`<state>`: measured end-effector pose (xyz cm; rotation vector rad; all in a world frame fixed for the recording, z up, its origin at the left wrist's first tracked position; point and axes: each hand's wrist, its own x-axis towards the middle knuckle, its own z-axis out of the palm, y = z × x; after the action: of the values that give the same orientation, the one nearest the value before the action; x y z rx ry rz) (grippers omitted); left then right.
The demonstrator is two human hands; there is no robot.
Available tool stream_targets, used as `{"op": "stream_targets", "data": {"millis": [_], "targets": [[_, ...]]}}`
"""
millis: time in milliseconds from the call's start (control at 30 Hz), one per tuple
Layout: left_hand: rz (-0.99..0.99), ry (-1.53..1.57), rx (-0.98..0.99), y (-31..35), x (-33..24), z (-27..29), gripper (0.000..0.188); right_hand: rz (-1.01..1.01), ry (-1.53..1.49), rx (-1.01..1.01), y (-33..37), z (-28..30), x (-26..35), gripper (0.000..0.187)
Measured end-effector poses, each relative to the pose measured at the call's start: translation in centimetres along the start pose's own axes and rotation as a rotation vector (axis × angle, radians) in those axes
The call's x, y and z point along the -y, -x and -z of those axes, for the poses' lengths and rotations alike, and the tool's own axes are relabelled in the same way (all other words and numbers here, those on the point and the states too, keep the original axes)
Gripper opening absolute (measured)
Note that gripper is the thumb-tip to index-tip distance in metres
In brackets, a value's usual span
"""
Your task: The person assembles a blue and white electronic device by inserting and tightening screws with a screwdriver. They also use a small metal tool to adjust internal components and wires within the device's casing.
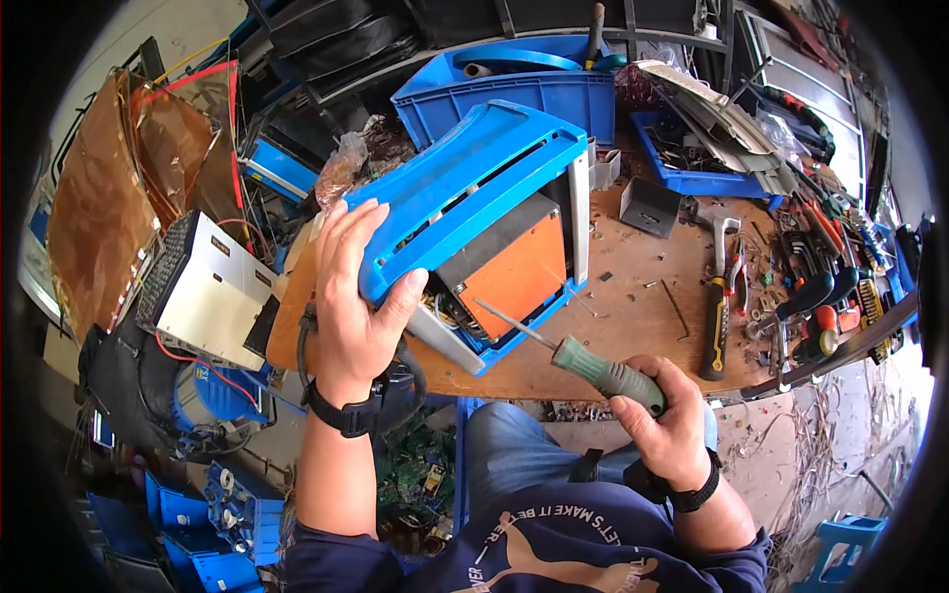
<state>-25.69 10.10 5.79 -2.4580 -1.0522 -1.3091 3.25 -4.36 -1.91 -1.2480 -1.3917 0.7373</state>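
Observation:
A device casing with a blue plastic frame (474,163) and grey side bars stands tilted on the wooden bench in front of me. Inside it sits a black box with an orange panel (519,262), and some wires show at its lower left. My left hand (358,282) grips the frame's left corner, fingers over the top and thumb along the front edge. In my right hand (667,415) is a screwdriver (608,374) with a green handle, fingers wrapped round its butt end. Its shaft points up and left, the tip appearing in front of the orange panel; contact cannot be told.
A hammer (716,296) with a black and yellow handle lies right, beside pliers and several hand tools. Behind the casing stand a blue crate (514,94) and a blue tray (712,183) of scrap. A white power-supply-like box (213,292) is at left. Small screws litter the wooden bench (633,326).

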Motion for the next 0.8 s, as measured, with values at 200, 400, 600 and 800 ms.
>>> {"op": "stream_targets", "data": {"millis": [200,400,600,800], "targets": [[0.016,0.022,-0.009,-0.2,0.5,-0.2,0.06,0.013,-0.016,-0.036,-0.2,-0.8,0.2,0.03],[0.013,0.016,-0.013,-0.1,0.4,-0.2,0.06,0.031,0.033,-0.014,-0.4,-1.5,0.2,0.031],[0.017,0.01,-0.006,-0.2,0.4,-0.1,0.06,0.022,0.061,-0.026,-0.4,-1.7,0.6,0.031],[0.023,0.021,-0.016,-0.2,0.2,-0.1,0.06,-0.109,-0.025,-0.003,-0.1,-1.8,1.4,0.031]]}}
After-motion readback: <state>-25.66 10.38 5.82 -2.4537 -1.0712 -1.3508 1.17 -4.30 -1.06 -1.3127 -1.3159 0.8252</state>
